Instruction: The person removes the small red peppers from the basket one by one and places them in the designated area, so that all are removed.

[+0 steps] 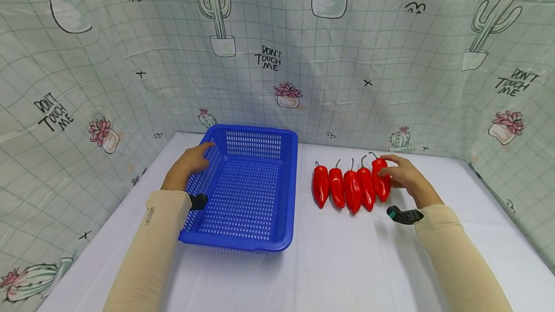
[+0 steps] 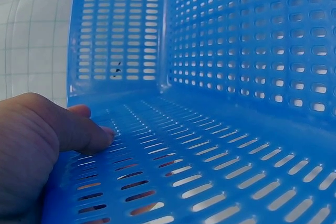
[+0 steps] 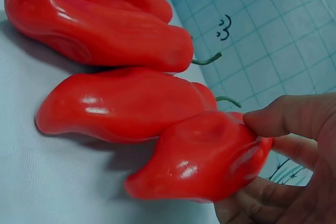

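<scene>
A blue perforated plastic basket stands on the left side of the table. My left hand grips its left wall, the thumb inside; in the left wrist view some finger skin shows through the slots. To the basket's right, several glossy red peppers with thin green stems lie side by side in a row. My right hand holds the rightmost red pepper near its stem end, thumb on top and fingers at its side and below. That pepper overlaps its neighbour in the right wrist view.
A white cloth covers the table. Behind and at both sides hangs a pale gridded curtain printed with cacti and lettering. The basket's near rim faces the front of the table.
</scene>
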Motion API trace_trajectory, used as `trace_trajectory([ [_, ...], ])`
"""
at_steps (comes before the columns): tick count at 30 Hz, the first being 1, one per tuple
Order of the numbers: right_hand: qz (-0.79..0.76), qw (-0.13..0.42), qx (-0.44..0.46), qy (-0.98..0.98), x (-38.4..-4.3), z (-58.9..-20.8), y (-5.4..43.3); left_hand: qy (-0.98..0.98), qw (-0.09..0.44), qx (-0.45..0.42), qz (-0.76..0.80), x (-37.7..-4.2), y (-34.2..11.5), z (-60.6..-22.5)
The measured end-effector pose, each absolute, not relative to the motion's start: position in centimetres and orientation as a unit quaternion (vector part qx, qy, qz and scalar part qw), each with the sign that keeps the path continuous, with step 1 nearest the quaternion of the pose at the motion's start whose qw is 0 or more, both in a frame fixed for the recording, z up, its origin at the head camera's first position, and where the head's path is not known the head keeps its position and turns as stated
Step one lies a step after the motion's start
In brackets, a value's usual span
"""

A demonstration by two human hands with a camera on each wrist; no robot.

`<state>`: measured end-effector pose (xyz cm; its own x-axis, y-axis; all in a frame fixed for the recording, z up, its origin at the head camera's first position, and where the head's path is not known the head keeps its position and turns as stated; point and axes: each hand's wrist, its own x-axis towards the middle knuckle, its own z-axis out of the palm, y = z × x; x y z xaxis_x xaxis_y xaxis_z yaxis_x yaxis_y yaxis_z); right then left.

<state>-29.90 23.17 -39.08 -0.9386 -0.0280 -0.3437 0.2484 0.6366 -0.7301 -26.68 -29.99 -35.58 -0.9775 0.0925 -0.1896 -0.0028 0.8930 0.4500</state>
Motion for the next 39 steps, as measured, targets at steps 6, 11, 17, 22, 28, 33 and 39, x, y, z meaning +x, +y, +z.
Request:
trace_trajectory([
  [6,-0.413,0.172,0.064,0.892,-29.5,-39.3,23.6,0.968,0.101,0.031,0.228,-26.9,-29.8,-35.6],
  [11,-0.391,0.174,0.045,0.903,-28.7,-39.6,23.8,0.967,0.104,0.033,0.232,-27.0,-29.6,-35.8],
  [17,-0.369,0.165,0.032,0.914,-28.4,-39.6,23.7,0.967,0.106,0.034,0.229,-27.2,-29.6,-35.6],
  [22,-0.361,0.164,0.030,0.918,-28.6,-39.5,24.0,0.967,0.105,0.027,0.233,-27.4,-29.8,-35.8],
  [28,-0.377,0.175,0.040,0.909,-28.9,-39.7,24.7,0.965,0.110,0.023,0.235,-27.5,-30.1,-35.9],
  [33,-0.386,0.184,0.035,0.903,-29.0,-39.7,24.5,0.966,0.104,0.016,0.235,-27.3,-30.5,-35.4],
  [39,-0.316,0.150,0.012,0.937,-29.0,-37.9,24.2,0.964,0.107,0.012,0.243,-26.9,-30.5,-35.5],
])
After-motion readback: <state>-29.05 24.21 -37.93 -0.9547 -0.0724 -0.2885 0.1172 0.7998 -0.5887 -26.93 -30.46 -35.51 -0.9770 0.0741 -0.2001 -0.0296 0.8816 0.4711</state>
